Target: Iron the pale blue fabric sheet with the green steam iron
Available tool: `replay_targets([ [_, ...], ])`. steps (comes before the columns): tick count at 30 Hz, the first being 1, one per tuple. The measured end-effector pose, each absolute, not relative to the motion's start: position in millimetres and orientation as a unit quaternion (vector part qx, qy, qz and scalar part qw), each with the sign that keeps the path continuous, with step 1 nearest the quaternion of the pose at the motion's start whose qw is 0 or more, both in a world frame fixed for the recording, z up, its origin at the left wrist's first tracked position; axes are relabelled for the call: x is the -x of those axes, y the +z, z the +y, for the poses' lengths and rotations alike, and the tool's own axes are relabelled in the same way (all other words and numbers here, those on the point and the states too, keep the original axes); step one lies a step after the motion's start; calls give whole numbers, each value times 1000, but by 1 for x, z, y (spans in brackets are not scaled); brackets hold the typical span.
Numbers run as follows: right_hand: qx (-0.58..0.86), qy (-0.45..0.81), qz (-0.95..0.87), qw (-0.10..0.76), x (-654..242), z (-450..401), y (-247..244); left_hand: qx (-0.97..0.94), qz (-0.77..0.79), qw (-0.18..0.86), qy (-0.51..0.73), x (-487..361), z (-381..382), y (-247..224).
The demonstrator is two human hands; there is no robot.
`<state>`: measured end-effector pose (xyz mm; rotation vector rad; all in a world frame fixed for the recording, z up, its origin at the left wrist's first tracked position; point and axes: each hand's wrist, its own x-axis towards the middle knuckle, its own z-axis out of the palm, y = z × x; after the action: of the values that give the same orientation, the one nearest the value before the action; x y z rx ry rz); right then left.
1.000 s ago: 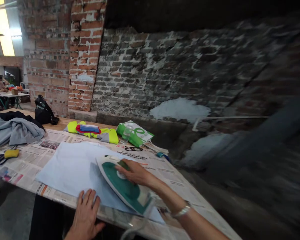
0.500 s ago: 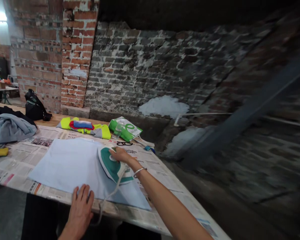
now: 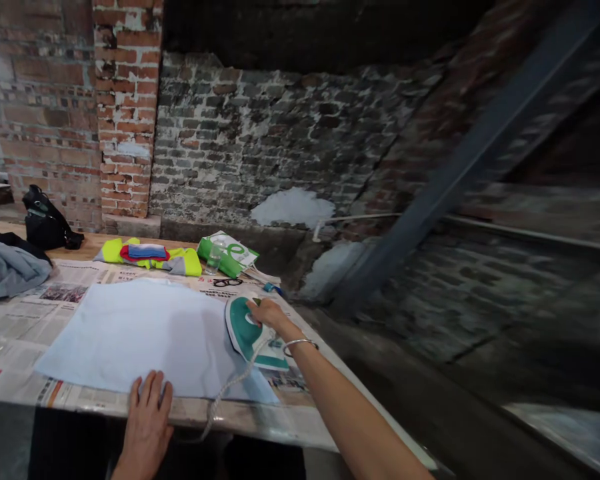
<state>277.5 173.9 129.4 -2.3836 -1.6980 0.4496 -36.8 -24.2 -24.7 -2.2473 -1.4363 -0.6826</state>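
We see the right hand closed around the handle of a green-and-white iron, whose pointed front faces away from the person. The iron sits at the right part of a pale blue cloth, which is spread nearly flat on sheets of newspaper covering most of the table; we cannot tell how firmly its sole presses. A pale cord runs from the back of the iron across the cloth and over the near table edge. We note the left hand open and empty, palm down, its extended fingers at the near edge of the cloth, well apart from the iron. A silvery bracelet circles the right wrist. Beyond the cloth we find a pair of dark-framed glasses, a green-and-white bag with a clear vessel in front of it, and a yellow reflective garment bearing a folded red-and-blue cloth. At the left we observe a grey garment and, behind it, a black bag. A brick wall stands behind the table.
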Motion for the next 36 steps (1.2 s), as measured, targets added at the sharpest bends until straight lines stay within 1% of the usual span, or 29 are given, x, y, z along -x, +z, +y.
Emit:
replay_targets([
  [4,787,144,-580,155,-283,156,127,793,-511,204,-260,36,-21,-28],
  [7,723,173,-630,224,-288,139,123,792,-513,208,-258,36,-21,-29],
  [9,684,201,-658,242,-288,133,124,791,-515,212,-254,36,-21,-29],
  [14,660,218,-689,208,-274,143,134,791,-511,222,-253,38,-19,-27],
  [20,541,132,-823,113,-244,147,164,793,-494,237,-268,39,-16,-25],
  [24,480,169,-851,129,-215,127,182,795,-502,224,-258,40,-16,-23],
  [26,458,188,-861,119,-194,119,182,798,-501,217,-256,40,-16,-23],
  [31,490,165,-855,42,-147,119,162,801,-497,216,-254,40,-15,-27],
  [36,526,159,-833,58,-137,138,156,793,-499,225,-266,40,-12,-29],
])
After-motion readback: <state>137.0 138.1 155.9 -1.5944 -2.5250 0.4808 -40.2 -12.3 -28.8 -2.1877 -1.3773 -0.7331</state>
